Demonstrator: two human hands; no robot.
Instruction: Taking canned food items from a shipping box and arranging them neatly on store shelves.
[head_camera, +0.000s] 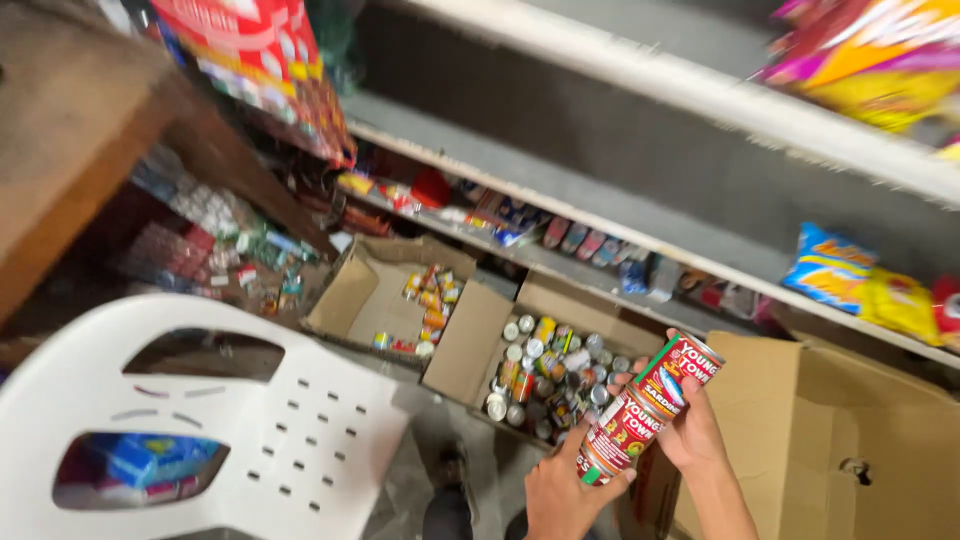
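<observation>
I see left hand (560, 497) gripping lower red-green labelled tin can (618, 437) | right hand (690, 425) clasping upper matching can (675, 373) | both held stacked above open cardboard box of cans (545, 375) | white plastic chair (250, 430) left

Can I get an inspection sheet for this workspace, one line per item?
Surface: grey floor bearing open cartons; no table seen.
Job's things: two red-and-green labelled tin cans, stacked end to end, tilted, lifted above the boxes.
Clutter: open cardboard box of mixed tin cans; second open cardboard box, partly filled; large empty-looking brown carton.
Grippers: left hand grips the lower can; right hand wraps the upper one.
Cables: nothing seen.
Surroundings: white plastic chair; grey shelves with bright snack packets; wooden shelf of small packets.
</observation>
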